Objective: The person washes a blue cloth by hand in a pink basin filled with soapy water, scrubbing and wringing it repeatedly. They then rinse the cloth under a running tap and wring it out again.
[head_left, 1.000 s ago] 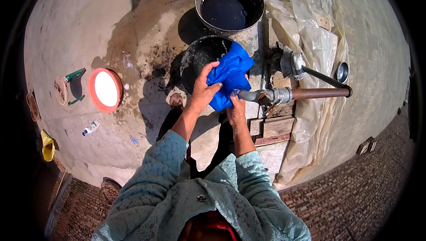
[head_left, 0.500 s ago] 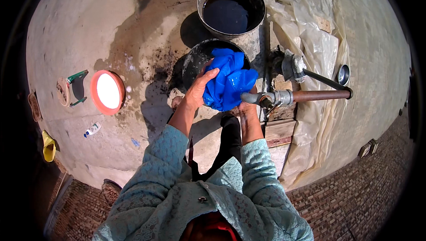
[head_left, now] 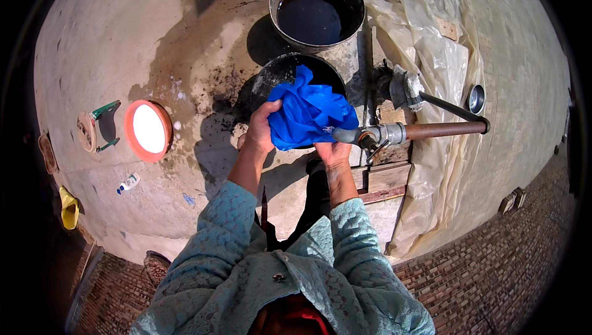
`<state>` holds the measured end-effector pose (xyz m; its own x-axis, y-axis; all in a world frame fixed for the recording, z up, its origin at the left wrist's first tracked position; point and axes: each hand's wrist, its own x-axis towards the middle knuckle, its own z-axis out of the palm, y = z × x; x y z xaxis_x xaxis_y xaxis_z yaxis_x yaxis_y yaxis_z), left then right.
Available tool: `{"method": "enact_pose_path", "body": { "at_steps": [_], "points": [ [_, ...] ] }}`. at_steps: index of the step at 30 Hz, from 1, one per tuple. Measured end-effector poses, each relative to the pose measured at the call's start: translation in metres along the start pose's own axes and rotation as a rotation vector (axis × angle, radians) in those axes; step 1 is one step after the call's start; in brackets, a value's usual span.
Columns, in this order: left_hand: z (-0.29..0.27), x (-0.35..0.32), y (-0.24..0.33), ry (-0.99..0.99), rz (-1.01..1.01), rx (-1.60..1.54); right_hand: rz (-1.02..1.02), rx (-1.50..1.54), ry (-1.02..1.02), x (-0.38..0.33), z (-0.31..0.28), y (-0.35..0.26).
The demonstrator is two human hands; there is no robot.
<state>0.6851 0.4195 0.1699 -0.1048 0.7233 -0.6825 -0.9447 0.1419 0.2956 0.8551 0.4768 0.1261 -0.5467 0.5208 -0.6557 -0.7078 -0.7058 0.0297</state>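
Note:
A crumpled blue cloth (head_left: pixel 308 113), thin and shiny with wet, hangs between my two hands above a black basin (head_left: pixel 265 79). My left hand (head_left: pixel 262 128) grips its left edge, thumb on top and the other fingers underneath. From below, my right hand (head_left: pixel 333 155) holds the lower right part, its palm turned up; some of its fingers are hidden under the cloth. Right over that side of the cloth is the grey spout of a water tap (head_left: pixel 346 135), with a small patch of water or foam below it.
Beyond the basin stands a bucket (head_left: pixel 317 17) of dark water. A rusty pipe (head_left: pixel 444 131) reaches the tap from the right, over plastic sheeting (head_left: pixel 431 193). To the left are an orange basin (head_left: pixel 148 131) with white inside, a small stool (head_left: pixel 98 126) and a white bottle (head_left: pixel 129 182).
The blue cloth has been turned and its folds have opened out, with a peak now standing up. Both hands have shifted slightly left, and more of the right palm shows.

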Motion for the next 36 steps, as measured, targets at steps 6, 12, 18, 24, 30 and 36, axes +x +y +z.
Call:
{"method": "enact_pose_path", "body": {
  "at_steps": [6,12,18,24,30,36],
  "points": [
    [-0.036,0.013,-0.011,0.076,0.092,0.114,-0.094,-0.239,-0.107,0.015,-0.025,-0.016],
    [-0.056,0.013,-0.009,0.102,-0.140,0.014,-0.406,-0.891,-0.179,0.014,0.012,-0.021],
    [-0.054,0.026,-0.019,0.048,-0.124,-0.057,-0.700,-1.422,-0.347,-0.010,0.039,0.007],
    [-0.051,0.029,-0.029,0.097,0.084,-0.036,-0.402,-0.588,-0.066,-0.029,0.026,0.008],
    [-0.023,0.025,-0.021,-0.141,0.037,0.103,0.015,-0.238,0.021,-0.009,-0.035,-0.003],
    [-0.014,0.032,-0.001,-0.132,-0.046,0.482,-0.166,-0.442,0.080,0.020,-0.025,-0.031]
  ]
}}
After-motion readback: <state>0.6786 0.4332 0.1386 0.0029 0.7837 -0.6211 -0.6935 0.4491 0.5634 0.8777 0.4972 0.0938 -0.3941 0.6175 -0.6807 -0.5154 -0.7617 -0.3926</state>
